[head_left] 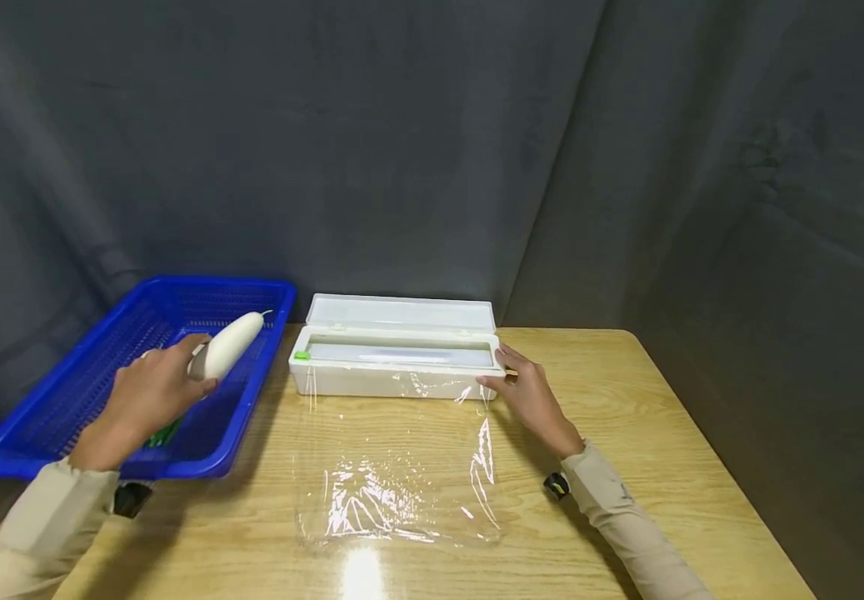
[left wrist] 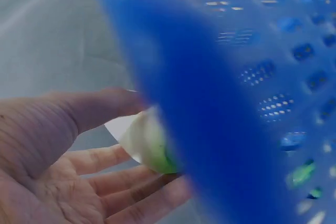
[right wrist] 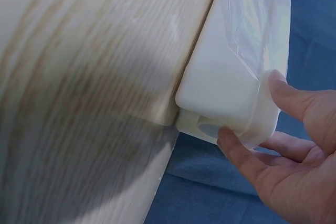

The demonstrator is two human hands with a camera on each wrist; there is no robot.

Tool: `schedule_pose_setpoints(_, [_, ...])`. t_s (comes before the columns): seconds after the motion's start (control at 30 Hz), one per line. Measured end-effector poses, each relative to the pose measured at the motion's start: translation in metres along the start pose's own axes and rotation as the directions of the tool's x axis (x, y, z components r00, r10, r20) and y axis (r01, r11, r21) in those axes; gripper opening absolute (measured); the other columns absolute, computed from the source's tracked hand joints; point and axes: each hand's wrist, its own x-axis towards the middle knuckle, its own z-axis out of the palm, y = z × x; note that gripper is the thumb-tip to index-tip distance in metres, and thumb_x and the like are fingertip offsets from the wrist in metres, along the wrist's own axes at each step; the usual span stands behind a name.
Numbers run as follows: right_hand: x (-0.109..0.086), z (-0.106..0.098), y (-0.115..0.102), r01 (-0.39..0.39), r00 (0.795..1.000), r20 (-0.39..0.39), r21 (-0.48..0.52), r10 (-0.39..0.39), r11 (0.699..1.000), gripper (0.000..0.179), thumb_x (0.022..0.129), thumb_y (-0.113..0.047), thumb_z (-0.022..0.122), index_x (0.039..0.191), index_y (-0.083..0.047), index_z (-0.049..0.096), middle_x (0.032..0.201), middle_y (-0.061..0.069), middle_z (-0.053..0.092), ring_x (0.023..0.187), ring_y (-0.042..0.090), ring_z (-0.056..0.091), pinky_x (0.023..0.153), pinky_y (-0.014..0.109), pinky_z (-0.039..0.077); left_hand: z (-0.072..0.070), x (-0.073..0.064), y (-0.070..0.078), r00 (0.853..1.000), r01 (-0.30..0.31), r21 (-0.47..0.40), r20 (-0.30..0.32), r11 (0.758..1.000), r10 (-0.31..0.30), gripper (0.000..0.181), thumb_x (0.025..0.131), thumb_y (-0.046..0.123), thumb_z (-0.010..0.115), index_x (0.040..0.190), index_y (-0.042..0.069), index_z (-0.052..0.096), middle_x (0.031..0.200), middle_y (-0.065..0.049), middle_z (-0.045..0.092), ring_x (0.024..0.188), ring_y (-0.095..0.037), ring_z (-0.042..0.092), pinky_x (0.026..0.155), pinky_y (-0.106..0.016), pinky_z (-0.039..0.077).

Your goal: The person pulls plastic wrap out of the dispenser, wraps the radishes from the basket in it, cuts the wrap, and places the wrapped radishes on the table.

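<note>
In the head view my left hand (head_left: 150, 396) grips a white radish (head_left: 231, 346) above the blue basket, its thin tail pointing away to the upper right. The left wrist view shows the radish's green end (left wrist: 157, 150) between thumb and fingers, partly hidden by the basket rim. My right hand (head_left: 529, 396) holds the right end of a white cling film box (head_left: 394, 379), thumb at its front edge, fingers around the end. The lid (head_left: 402, 312) stands raised at the back. A sheet of clear cling film (head_left: 402, 492) runs from the box across the table toward me.
The blue plastic basket (head_left: 252, 417) stands at the left, with green vegetables (head_left: 165, 435) partly hidden inside. A green slider (head_left: 302, 356) sits at the box's left end. Dark curtains (head_left: 417, 150) hang behind and beside the wooden table (head_left: 626, 450).
</note>
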Motion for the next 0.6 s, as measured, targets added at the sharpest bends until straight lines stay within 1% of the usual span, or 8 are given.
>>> schedule_pose_setpoints(0.07, [0.000, 0.000, 0.000, 0.003, 1.000, -0.001, 0.003, -0.003, 1.000, 0.062, 0.092, -0.010, 0.079, 0.141, 0.016, 0.052, 0.158, 0.032, 0.040, 0.144, 0.045, 0.045, 0.100, 0.044, 0.055, -0.001, 0.000, 0.006, 0.999, -0.024, -0.003, -0.029, 1.000, 0.023, 0.062, 0.084, 0.018, 0.083, 0.136, 0.000, 0.055, 0.097, -0.036, 0.067, 0.074, -0.051, 0.065, 0.050, -0.056, 0.043])
schedule_pose_setpoints(0.17, [0.001, 0.001, 0.001, 0.009, 1.000, 0.006, 0.010, -0.009, 1.000, 0.062, 0.092, -0.011, 0.079, 0.141, 0.016, 0.052, 0.158, 0.032, 0.039, 0.144, 0.045, 0.045, 0.100, 0.045, 0.056, -0.004, 0.000, 0.014, 0.998, -0.050, 0.006, -0.047, 0.999, 0.050, 0.061, 0.083, 0.018, 0.084, 0.136, 0.004, 0.057, 0.098, -0.034, 0.069, 0.071, -0.046, 0.064, 0.048, -0.051, 0.041])
schedule_pose_setpoints(0.23, [0.001, 0.002, 0.001, 0.011, 1.000, 0.009, 0.014, -0.011, 1.000, 0.062, 0.092, -0.011, 0.079, 0.141, 0.016, 0.052, 0.159, 0.032, 0.039, 0.144, 0.045, 0.044, 0.099, 0.045, 0.056, -0.005, 0.000, 0.020, 0.996, -0.066, 0.011, -0.057, 0.998, 0.066, 0.060, 0.083, 0.018, 0.084, 0.135, 0.005, 0.059, 0.098, -0.032, 0.070, 0.070, -0.044, 0.064, 0.048, -0.051, 0.041])
schedule_pose_setpoints(0.3, [0.001, 0.002, 0.001, 0.010, 1.000, 0.007, 0.013, -0.010, 1.000, 0.062, 0.092, -0.012, 0.079, 0.141, 0.016, 0.052, 0.158, 0.032, 0.039, 0.144, 0.045, 0.045, 0.100, 0.045, 0.056, -0.006, 0.000, 0.025, 0.993, -0.084, 0.020, -0.082, 0.996, 0.085, 0.058, 0.082, 0.018, 0.085, 0.134, 0.007, 0.061, 0.097, -0.030, 0.071, 0.067, -0.043, 0.064, 0.047, -0.051, 0.042])
schedule_pose_setpoints(0.43, [0.001, 0.002, 0.000, 0.014, 1.000, 0.002, 0.006, -0.014, 1.000, 0.062, 0.092, -0.011, 0.079, 0.141, 0.016, 0.052, 0.158, 0.032, 0.040, 0.143, 0.045, 0.045, 0.100, 0.045, 0.056, -0.007, -0.001, 0.033, 0.983, -0.120, 0.032, -0.133, 0.992, 0.123, 0.058, 0.079, 0.015, 0.086, 0.131, 0.009, 0.063, 0.093, -0.028, 0.072, 0.064, -0.039, 0.064, 0.046, -0.051, 0.041])
schedule_pose_setpoints(0.6, [0.002, 0.001, -0.001, 0.026, 1.000, -0.016, 0.005, -0.026, 1.000, 0.061, 0.091, -0.009, 0.080, 0.139, 0.016, 0.054, 0.157, 0.032, 0.041, 0.142, 0.045, 0.048, 0.098, 0.043, 0.056, -0.008, -0.001, 0.043, 0.967, -0.178, 0.030, -0.179, 0.984, 0.180, 0.059, 0.076, 0.012, 0.088, 0.130, 0.011, 0.065, 0.092, -0.025, 0.074, 0.060, -0.035, 0.063, 0.042, -0.046, 0.038])
